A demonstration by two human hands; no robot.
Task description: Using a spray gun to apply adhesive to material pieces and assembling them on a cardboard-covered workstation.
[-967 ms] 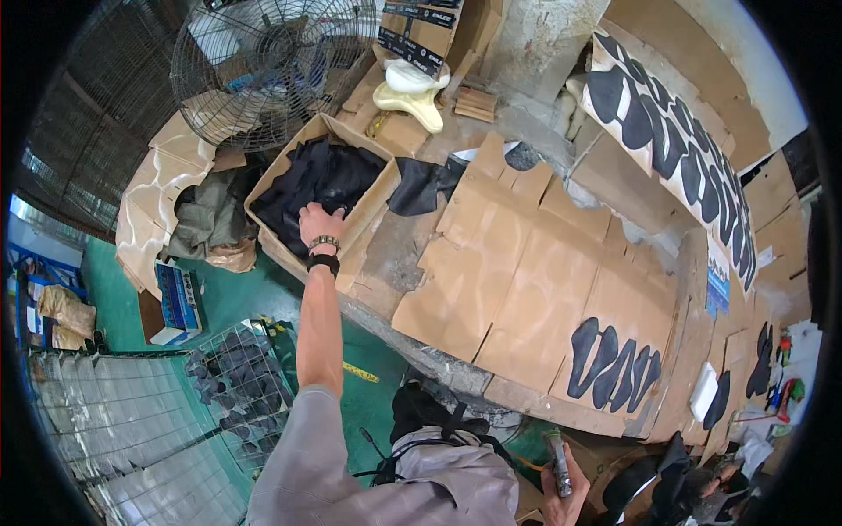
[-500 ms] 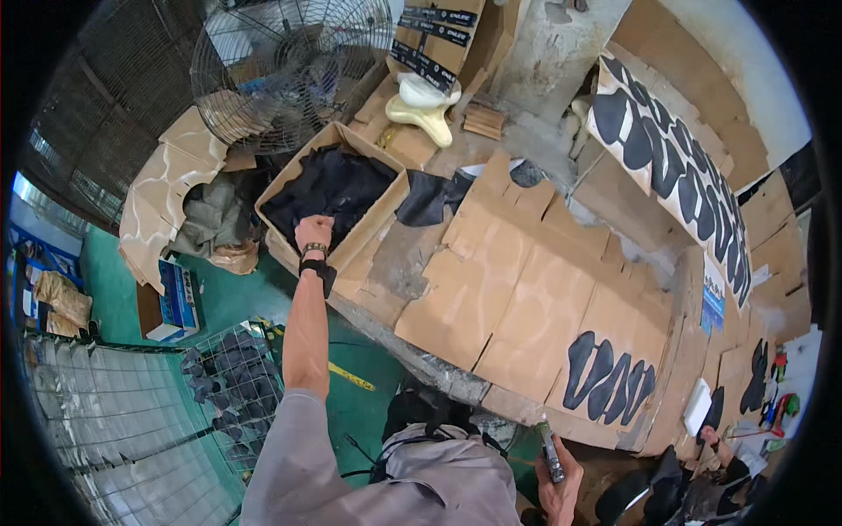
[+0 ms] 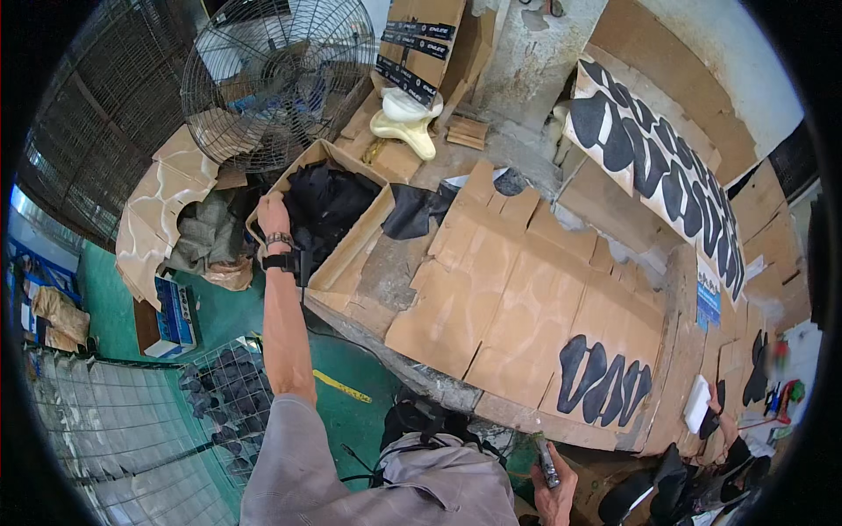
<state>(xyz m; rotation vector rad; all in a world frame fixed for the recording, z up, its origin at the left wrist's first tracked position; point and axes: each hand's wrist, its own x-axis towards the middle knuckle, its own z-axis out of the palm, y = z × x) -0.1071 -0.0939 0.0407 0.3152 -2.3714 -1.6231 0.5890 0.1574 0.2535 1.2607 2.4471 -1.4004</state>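
Observation:
My left hand (image 3: 273,216) is closed at the left rim of an open cardboard box (image 3: 349,252), its fingertips hidden. Dark bands circle that wrist. Inside the box lies a heap of black fabric-like pieces (image 3: 329,197). Low in the view, my right hand (image 3: 555,495) is wrapped around a slim, dark metallic tool (image 3: 549,466) with a greenish tip; its exact kind is unclear. Beyond this tool, several dark sole-shaped pieces (image 3: 605,384) lie in a row on the cardboard-covered table (image 3: 491,324).
A wire-caged fan (image 3: 281,74) stands behind the box. Dark pieces cover a slanted board (image 3: 653,158) at the far right. At the left, a wire basket (image 3: 232,399) holds dark scraps. Another person's hand (image 3: 721,430) shows at the right edge.
My left hand has moved left, from over the black pieces to the box's left rim. My right hand keeps the tool in nearly the same place. The view has shifted slightly.

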